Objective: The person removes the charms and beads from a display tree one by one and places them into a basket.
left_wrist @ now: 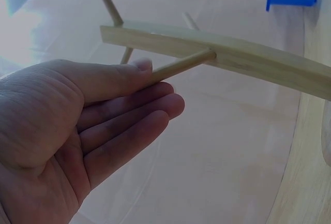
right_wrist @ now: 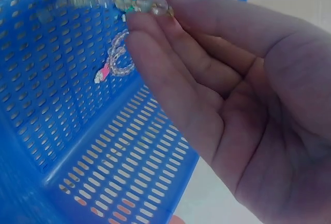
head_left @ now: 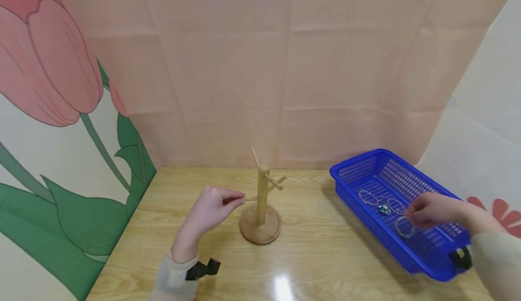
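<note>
A wooden stand point(head_left: 262, 197) with a round base and several pegs stands on the table. My left hand point(head_left: 211, 208) pinches one of its side pegs point(left_wrist: 186, 64) between thumb and fingertips. Over on the right, my right hand point(head_left: 439, 208) reaches into a blue plastic basket point(head_left: 376, 236). Its thumb and fingertips pinch a beaded bracelet point(right_wrist: 155, 6), which hangs as a loop over the basket floor in the head view. More clear-bead bracelets lie in the basket, one with a pink charm point(right_wrist: 105, 72); a green and white charm point(head_left: 384, 209) shows among them.
The wood-grain table point(head_left: 309, 246) runs back to a pink cloth backdrop point(head_left: 285, 65). A wall covering with a large tulip point(head_left: 61, 56) rises on the left. The basket's raised sides surround the right hand.
</note>
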The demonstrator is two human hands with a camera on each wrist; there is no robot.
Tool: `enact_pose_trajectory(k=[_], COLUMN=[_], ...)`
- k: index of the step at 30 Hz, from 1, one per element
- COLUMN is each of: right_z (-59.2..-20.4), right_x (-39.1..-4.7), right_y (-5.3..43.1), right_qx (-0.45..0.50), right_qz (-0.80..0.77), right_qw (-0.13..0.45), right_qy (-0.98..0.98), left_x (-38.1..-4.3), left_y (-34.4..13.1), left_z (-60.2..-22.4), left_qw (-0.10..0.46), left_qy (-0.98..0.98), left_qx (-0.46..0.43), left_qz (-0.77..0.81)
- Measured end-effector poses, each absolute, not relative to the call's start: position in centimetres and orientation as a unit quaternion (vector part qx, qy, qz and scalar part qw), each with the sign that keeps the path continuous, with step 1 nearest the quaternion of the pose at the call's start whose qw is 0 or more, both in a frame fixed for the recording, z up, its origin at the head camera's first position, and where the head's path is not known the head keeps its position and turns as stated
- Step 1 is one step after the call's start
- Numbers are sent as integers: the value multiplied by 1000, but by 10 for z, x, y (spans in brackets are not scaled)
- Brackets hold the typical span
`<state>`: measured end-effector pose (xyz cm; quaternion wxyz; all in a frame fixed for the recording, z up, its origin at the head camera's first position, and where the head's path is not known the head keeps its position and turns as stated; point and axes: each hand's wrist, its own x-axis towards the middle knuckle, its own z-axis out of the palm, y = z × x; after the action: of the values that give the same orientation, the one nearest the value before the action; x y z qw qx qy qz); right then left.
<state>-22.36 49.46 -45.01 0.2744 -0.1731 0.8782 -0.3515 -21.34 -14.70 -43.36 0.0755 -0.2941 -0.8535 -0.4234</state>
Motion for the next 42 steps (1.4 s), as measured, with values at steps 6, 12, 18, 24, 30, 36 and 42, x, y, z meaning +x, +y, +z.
enact_pose_trajectory(k=[6,12,18,24,30,36,42], right_z=[-450,-448,-447,-449,-452,-449,-448], right_x=[-222,-222,-222,-223,-224,-225,-231], right_y=[491,490,488,482,476,475,485], right_qx=[-126,-48,-141,-173,-165,-114,-82], right_qz=[-311,-265,-274,-302,-289,-247,-151], right_qw=[265,239,246,247,239,217,142], right_qy=[904,933,919,904,912,938,975], left_x=[-214,-215,-213,-211,-209,-211,-214], left_y=[-147,-147,-146,-148,-152,-153,-151], left_z=[-434,-437,-435,-435,-438,-440,-438], left_qw=[79,88,83,82,82,86,90], left_qy=[-851,-849,-852,-853,-852,-851,-849], left_qx=[-297,-302,-291,-289,-289,-293,-302], left_qz=[-427,-424,-427,-427,-429,-428,-424])
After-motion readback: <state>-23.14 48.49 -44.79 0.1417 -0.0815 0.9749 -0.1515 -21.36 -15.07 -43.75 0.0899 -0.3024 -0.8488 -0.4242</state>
